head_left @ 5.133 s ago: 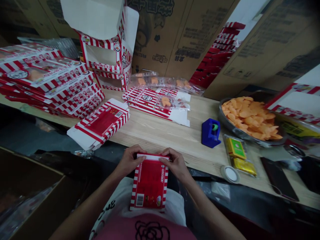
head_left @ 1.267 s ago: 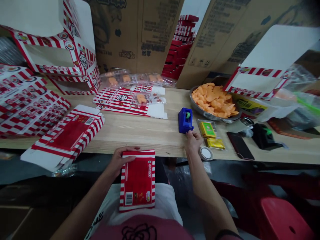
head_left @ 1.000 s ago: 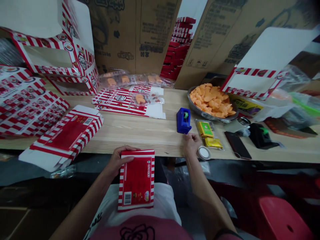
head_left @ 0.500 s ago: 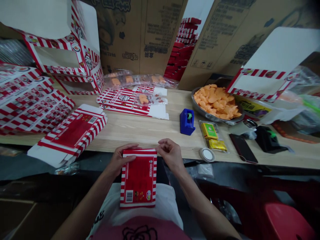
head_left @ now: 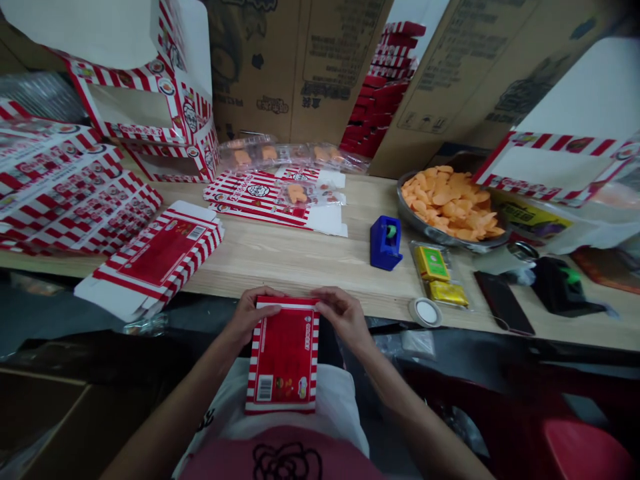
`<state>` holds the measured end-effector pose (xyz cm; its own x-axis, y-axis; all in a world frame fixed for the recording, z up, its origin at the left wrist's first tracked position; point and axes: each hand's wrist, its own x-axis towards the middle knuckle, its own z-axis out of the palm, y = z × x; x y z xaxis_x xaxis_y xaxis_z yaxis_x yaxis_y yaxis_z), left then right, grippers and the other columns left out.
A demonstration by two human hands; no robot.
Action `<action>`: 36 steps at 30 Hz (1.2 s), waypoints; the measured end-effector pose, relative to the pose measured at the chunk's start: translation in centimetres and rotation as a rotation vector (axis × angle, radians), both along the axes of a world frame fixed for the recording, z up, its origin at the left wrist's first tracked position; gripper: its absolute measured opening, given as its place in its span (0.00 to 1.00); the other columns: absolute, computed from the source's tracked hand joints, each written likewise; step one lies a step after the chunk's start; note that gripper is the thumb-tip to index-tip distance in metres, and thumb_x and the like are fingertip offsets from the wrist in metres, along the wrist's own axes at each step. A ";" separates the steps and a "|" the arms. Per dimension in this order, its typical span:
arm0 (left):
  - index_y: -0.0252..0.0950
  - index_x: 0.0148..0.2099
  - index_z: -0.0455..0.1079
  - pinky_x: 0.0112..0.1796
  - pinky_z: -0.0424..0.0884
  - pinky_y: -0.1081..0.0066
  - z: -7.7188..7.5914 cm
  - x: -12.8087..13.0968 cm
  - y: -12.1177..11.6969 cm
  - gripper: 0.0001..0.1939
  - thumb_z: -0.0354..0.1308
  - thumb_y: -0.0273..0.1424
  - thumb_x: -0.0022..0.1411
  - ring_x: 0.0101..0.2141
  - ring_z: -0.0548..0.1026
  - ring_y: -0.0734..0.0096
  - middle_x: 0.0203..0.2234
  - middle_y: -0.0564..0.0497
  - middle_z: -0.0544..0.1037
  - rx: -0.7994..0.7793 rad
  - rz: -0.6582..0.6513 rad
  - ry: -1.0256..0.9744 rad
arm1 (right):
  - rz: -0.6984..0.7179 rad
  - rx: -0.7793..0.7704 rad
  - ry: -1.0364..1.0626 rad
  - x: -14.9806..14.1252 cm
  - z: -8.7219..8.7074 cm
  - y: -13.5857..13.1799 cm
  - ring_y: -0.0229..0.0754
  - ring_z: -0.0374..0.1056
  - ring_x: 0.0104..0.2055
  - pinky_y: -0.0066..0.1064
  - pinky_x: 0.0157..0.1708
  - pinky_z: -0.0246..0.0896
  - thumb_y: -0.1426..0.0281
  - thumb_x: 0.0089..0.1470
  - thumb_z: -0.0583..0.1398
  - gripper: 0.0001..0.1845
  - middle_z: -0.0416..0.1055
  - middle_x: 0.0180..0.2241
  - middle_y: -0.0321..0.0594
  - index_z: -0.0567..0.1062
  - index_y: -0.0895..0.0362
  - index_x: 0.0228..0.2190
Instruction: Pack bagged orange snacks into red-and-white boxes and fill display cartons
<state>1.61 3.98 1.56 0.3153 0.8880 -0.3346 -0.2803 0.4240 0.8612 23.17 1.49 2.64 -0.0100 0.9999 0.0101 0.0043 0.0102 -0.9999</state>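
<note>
A flat red box with red-and-white striped edges [head_left: 285, 353] rests against my lap, its barcode side up. My left hand [head_left: 254, 313] grips its upper left corner, thumb on the face and fingers behind the top edge. At the upper right corner, my right hand [head_left: 343, 317] is closed, thumb and fingertips on the box's edge. Any small piece of tape between those fingertips is too small to make out. Ahead on the table stands a blue tape dispenser [head_left: 385, 243] with a green core. A roll of tape [head_left: 425, 312] lies near the table's front edge.
Striped cartons [head_left: 160, 257] and a tall stack [head_left: 65, 193] are on the left. Behind lie flat striped sheets [head_left: 260, 197] and clear sachets [head_left: 295, 157]. A metal bowl [head_left: 420, 230] of orange pieces, yellow packets [head_left: 433, 263], a dark phone [head_left: 505, 303] and a black dispenser [head_left: 563, 287] are right.
My right hand has moved from beside the blue dispenser, left to the box's upper right corner. My left hand has kept its grip on the box. The view has shifted slightly.
</note>
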 end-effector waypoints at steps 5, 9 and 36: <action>0.33 0.33 0.75 0.31 0.71 0.69 -0.2 0.6 0.2 0.15 0.70 0.30 0.39 0.29 0.77 0.66 0.33 0.48 0.80 0.020 -0.037 -0.008 | 0.674 0.071 -0.312 1.4 5.1 5.7 0.38 0.67 0.35 0.30 0.35 0.61 0.64 0.53 0.59 0.10 0.71 0.32 0.38 0.75 0.56 0.25; 0.33 0.33 0.75 0.31 0.70 0.71 -0.1 1.2 0.3 0.13 0.69 0.29 0.41 0.30 0.76 0.67 0.31 0.49 0.80 0.090 -0.079 -0.005 | 1.219 0.078 -0.571 -0.2 7.2 9.7 0.35 0.61 0.28 0.27 0.30 0.56 0.74 0.49 0.60 0.07 0.67 0.23 0.31 0.74 0.57 0.21; 0.34 0.33 0.73 0.29 0.68 0.74 0.7 0.1 -0.4 0.14 0.70 0.30 0.41 0.26 0.73 0.73 0.26 0.54 0.76 0.071 -0.007 -0.037 | 0.117 0.763 -0.584 -0.5 2.7 2.8 0.44 0.67 0.41 0.45 0.47 0.59 0.73 0.56 0.59 0.07 0.74 0.34 0.40 0.76 0.52 0.33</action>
<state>1.73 3.55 2.27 0.3328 0.9068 -0.2589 -0.3096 0.3644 0.8782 22.72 4.32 5.29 -0.3189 0.7188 0.6177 0.4565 0.6876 -0.5646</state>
